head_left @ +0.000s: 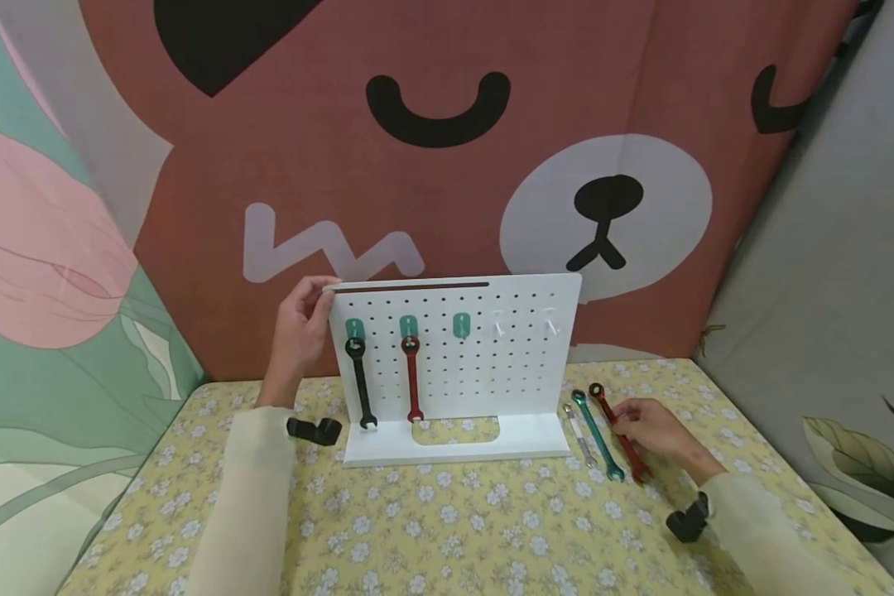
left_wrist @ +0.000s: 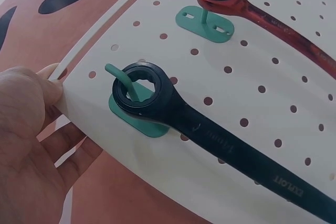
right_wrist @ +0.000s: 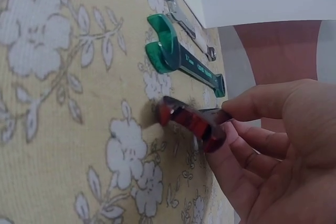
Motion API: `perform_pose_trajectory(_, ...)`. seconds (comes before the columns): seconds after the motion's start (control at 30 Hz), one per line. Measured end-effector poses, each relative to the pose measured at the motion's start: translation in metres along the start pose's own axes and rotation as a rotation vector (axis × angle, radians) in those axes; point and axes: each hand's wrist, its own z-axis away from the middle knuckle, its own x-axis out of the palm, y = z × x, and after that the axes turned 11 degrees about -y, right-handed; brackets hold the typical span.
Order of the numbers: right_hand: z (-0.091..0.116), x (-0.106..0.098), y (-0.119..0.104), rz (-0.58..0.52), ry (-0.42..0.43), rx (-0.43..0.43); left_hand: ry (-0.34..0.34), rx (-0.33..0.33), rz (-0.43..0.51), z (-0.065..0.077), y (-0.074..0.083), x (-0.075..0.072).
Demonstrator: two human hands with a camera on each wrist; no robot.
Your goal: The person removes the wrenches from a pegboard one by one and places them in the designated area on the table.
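The right hand [head_left: 651, 426], right of centre in the head view, pinches a dark orange-red wrench [head_left: 629, 453] between thumb and fingers near the middle of its handle; the wrench slants just above or on the cloth, and whether it has left the surface cannot be told. The left hand [head_left: 301, 319], left of centre, pinches the upper left corner of a white pegboard [head_left: 477, 372], thumb at the front, fingers behind. Just left of the held wrench lie a green wrench [head_left: 598, 434] and a small silver wrench [head_left: 581, 436], side by side near the board's right end. On the board's left half, a black wrench [head_left: 361, 381] and a red wrench [head_left: 413, 381] hang by their ring ends from green hooks. A third green hook [head_left: 462, 325] at the centre and two clear hooks [head_left: 498, 324] to its right carry nothing. Beneath is a yellow floral tablecloth [head_left: 447, 530]; a bear-print backdrop [head_left: 432, 199] fills the upper frame. The held wrench could knock the green one if swung left, or twist in so narrow a pinch. A tug on the corner could tip the board and set the hanging wrenches swinging off their short hooks.
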Motion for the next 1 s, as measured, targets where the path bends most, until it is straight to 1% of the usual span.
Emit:
perform_pose_trajectory(0.2,-0.0026,0.0016,0.0023,0.032,-0.012,0.003,-0.008,-0.002,0.008,-0.0002,0.0018,-0.0003)
perform_pose_trajectory(0.43,-0.0054,0.0017,0.0034,0.124,0.02,0.008,-0.007,0.012,0.012,-0.0008,0.0018,-0.0003)
perform_pose_trajectory(0.63,-0.0037,0.0008,0.0012,0.134,0.033,0.01,-0.004,0.007,0.011,-0.001,0.0021,0.0)
perform_pose_trajectory(1.0,-0.004,0.0039,0.0035,0.18,0.063,0.001,-0.002,0.029,0.014,-0.0015,-0.0009,-0.0003)
